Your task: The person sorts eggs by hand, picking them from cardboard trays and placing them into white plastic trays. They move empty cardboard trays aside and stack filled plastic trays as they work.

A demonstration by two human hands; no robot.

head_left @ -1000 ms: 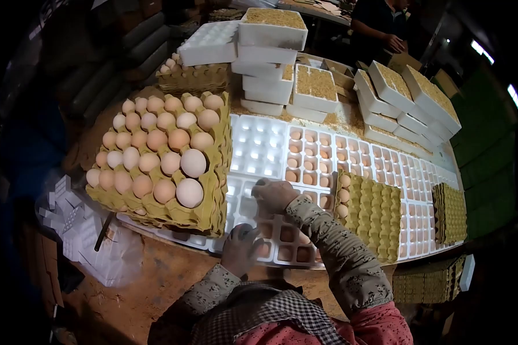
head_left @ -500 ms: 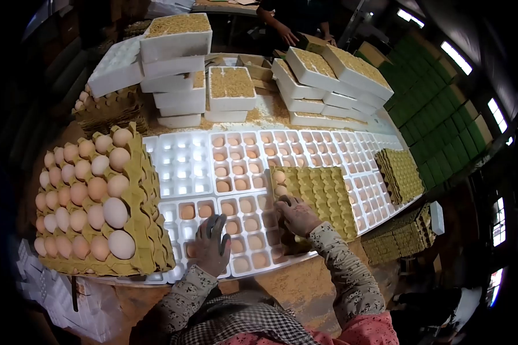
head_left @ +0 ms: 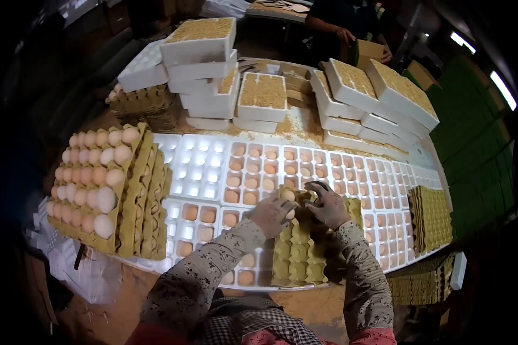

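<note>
Across the front middle of the table [head_left: 305, 122], a yellow-green pulp tray [head_left: 298, 247] was reached over by both hands. Its few visible eggs [head_left: 288, 196] were lined up at its far left edge, where they were partly covered by the left hand [head_left: 276, 211]. The left fingers were curved close together against the eggs; whether one was gripped could not be told. The right hand [head_left: 322, 202] was held just beside them, over the tray, with thumb and fingers parted wide. To the left and behind, white compartmented trays [head_left: 226, 172] were seen, many of their pockets filled with eggs. At the far left, more eggs were carried by a tall stack of pulp trays [head_left: 158, 201], while a shorter stack [head_left: 431, 218] was set at the right. Farther back, white foam boxes [head_left: 198, 53] were piled, and a carton [head_left: 369, 50] was touched by another person [head_left: 346, 33].
</note>
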